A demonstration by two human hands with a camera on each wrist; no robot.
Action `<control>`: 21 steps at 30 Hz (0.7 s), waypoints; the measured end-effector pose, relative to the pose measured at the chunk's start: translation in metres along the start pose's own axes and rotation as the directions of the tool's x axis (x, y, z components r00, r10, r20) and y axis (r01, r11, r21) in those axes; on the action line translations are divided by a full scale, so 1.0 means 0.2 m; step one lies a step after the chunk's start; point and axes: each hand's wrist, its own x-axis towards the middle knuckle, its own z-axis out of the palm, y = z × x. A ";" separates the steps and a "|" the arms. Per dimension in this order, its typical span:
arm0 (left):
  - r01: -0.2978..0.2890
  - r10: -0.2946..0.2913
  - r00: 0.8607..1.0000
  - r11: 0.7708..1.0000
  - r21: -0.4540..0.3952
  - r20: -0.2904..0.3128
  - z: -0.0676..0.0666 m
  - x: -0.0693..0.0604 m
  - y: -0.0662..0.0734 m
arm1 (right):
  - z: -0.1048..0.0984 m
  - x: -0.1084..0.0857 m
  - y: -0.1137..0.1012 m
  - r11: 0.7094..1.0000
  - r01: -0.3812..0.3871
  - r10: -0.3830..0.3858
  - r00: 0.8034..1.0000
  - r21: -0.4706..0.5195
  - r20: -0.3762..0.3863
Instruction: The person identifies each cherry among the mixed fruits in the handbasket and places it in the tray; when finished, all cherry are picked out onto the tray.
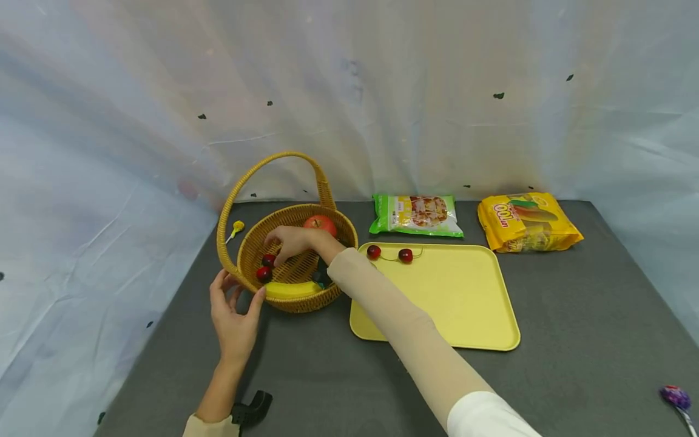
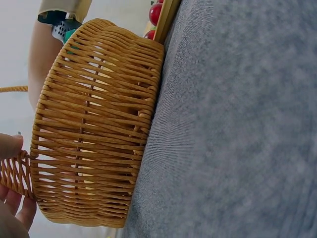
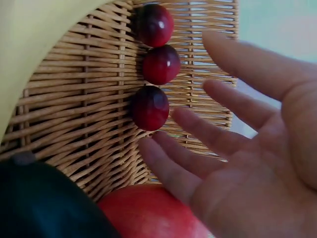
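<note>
My left hand [image 1: 236, 318] grips the rim of a wicker basket [image 1: 297, 305] where its tall handle joins, thumb on one side and fingers on the other. Inside the basket is my right hand [image 1: 292, 241], fingers spread and holding nothing. Three dark red cherries [image 3: 150, 108] lie in a row against the wicker wall, close to its fingertips. A banana [image 1: 292, 290] lies along the basket's near side, and a red round fruit [image 1: 321, 224] sits at the far side. The right wrist view also shows a dark green, smooth thing [image 3: 49, 203], its kind unclear, beside the red fruit.
Right of the basket is a yellow tray [image 1: 453, 303] with two stemmed cherries [image 1: 406, 255] near its far edge, partly behind my right arm. Behind stand a green snack packet [image 1: 417, 215] and a yellow packet [image 1: 528, 222]. Lollipops lie at far left [image 1: 236, 227] and right [image 1: 676, 397].
</note>
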 end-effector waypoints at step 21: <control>-0.009 0.009 1.000 1.000 0.001 -0.004 0.00 0.00 -0.02 | -0.06 -0.10 0.01 0.994 -0.036 0.025 0.994 0.100 0.105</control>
